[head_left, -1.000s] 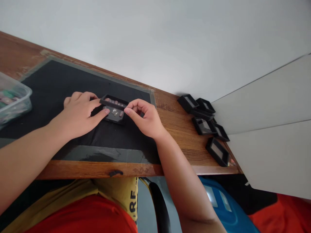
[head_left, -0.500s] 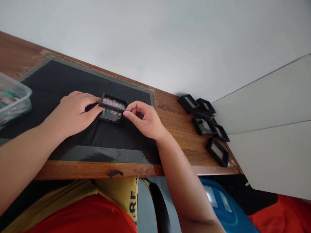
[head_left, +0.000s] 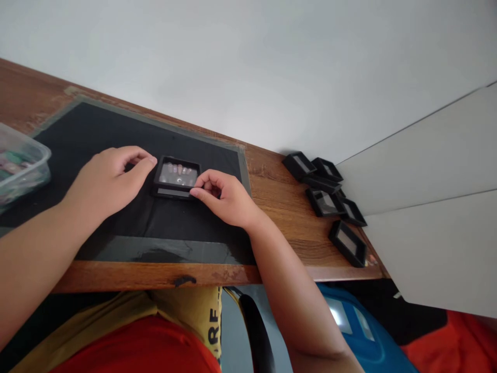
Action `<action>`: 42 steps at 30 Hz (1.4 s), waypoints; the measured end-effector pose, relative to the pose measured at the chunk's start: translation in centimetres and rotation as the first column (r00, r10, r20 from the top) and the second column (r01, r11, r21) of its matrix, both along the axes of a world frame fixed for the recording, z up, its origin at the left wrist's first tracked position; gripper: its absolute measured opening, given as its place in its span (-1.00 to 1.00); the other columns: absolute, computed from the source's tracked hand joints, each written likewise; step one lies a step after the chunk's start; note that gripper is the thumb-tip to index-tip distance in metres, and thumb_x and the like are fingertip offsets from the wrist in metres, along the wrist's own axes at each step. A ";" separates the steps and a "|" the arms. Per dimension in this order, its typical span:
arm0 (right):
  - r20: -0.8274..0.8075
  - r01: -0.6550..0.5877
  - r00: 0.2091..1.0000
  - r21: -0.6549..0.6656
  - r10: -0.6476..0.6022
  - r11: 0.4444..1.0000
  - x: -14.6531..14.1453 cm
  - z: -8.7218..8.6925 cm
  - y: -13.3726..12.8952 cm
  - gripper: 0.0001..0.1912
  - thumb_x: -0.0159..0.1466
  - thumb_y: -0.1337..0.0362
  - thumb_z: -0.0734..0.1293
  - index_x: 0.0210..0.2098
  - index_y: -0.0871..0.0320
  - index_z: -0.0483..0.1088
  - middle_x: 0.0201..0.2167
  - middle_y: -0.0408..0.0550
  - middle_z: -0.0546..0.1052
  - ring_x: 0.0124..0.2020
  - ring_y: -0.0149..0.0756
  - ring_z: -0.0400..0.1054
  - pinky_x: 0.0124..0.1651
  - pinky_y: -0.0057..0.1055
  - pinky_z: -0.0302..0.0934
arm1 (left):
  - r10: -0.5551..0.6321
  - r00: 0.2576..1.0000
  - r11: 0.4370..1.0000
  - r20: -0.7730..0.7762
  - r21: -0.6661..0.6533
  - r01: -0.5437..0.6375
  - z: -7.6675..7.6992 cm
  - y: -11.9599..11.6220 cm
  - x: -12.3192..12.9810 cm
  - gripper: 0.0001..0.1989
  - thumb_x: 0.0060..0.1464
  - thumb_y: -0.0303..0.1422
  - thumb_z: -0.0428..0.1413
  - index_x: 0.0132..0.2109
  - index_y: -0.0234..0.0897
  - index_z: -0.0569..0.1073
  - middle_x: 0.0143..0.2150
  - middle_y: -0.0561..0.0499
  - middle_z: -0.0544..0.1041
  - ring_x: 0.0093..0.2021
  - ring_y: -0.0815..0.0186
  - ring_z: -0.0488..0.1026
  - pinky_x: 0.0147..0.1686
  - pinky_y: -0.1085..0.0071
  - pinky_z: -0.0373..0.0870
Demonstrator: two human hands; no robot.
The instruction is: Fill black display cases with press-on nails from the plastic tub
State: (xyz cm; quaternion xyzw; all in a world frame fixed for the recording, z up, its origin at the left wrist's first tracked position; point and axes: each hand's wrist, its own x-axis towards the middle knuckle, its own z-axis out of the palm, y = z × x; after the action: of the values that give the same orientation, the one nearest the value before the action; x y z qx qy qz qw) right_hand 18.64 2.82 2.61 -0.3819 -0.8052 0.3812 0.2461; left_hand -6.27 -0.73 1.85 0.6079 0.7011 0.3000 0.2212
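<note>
A black box with a clear-windowed frame on top (head_left: 178, 180) lies on the black mat (head_left: 128, 129). Small, pale, nail-like pieces show through its window. At the box's front right corner my right hand (head_left: 229, 199) is closed, thumb and index finger gripping the black frame. My left hand (head_left: 108, 178) is just left of the box, a little apart from it, with thumb and index fingertips together and nothing visible between them.
Several black windowed frames or boxes (head_left: 347, 242) lie at the table's right end. A clear plastic tub (head_left: 39, 154) of wrapped pieces stands at the left edge. A pale wall (head_left: 233, 62) rises behind the wooden table (head_left: 279, 207).
The windowed frame, tilted up between both hands before, has come down over the box. My left hand has let go and moved slightly left; my right hand has moved slightly down and left.
</note>
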 end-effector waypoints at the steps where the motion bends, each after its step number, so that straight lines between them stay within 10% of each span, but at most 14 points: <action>1: 0.017 -0.005 1.000 0.003 0.005 1.000 0.0 0.0 0.0 -0.77 0.37 0.12 0.42 -0.28 0.15 0.43 -0.53 -0.29 0.34 -0.49 -0.47 0.16 -0.35 -0.44 0.05 | -0.019 1.000 1.000 -0.011 0.002 0.019 -0.1 0.1 0.0 -0.58 0.31 -0.01 -0.04 -0.05 -0.12 0.59 -0.02 -0.08 0.67 0.00 -0.01 0.55 -0.01 0.05 0.40; 8: 0.096 -0.027 0.995 -0.001 0.027 1.000 -0.2 -0.1 -0.2 -0.79 0.37 0.13 0.41 -0.26 0.15 0.44 -0.51 -0.27 0.36 -0.46 -0.45 0.18 -0.31 -0.44 0.06 | -0.077 0.995 0.996 -0.070 0.030 0.079 -1.7 0.9 -0.4 -0.43 0.27 0.03 0.00 0.24 -0.20 0.49 0.14 -0.23 0.62 0.25 -0.15 0.48 0.32 -0.12 0.33; 22: 0.197 -0.042 0.980 0.000 0.041 0.999 -0.2 0.2 -0.2 -0.83 0.35 0.19 0.43 -0.29 0.14 0.43 -0.51 -0.27 0.37 -0.46 -0.45 0.19 -0.30 -0.43 0.02 | -0.099 0.946 0.993 -0.309 0.030 0.114 -1.9 0.7 -0.1 -0.41 0.35 -0.02 -0.09 0.29 -0.34 0.36 0.25 -0.36 0.52 0.33 -0.30 0.32 0.28 -0.27 0.28; 42: -0.002 -0.126 0.992 -0.110 0.127 0.986 0.8 0.8 0.1 -0.76 0.34 0.12 0.45 -0.29 0.15 0.44 -0.53 -0.29 0.31 -0.49 -0.47 0.12 -0.39 -0.45 0.04 | -0.314 0.941 0.944 -0.130 0.067 0.324 -2.1 0.2 0.5 0.05 -0.05 0.22 0.24 0.47 -0.22 0.22 0.39 -0.27 0.40 0.46 -0.25 0.20 0.42 -0.17 0.14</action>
State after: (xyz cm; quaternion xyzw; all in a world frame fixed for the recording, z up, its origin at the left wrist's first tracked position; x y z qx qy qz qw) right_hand 19.40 2.96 3.37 -0.3440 -0.8063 0.4386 0.1980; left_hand -5.72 -0.48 -0.27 0.7390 0.5914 0.2543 0.1986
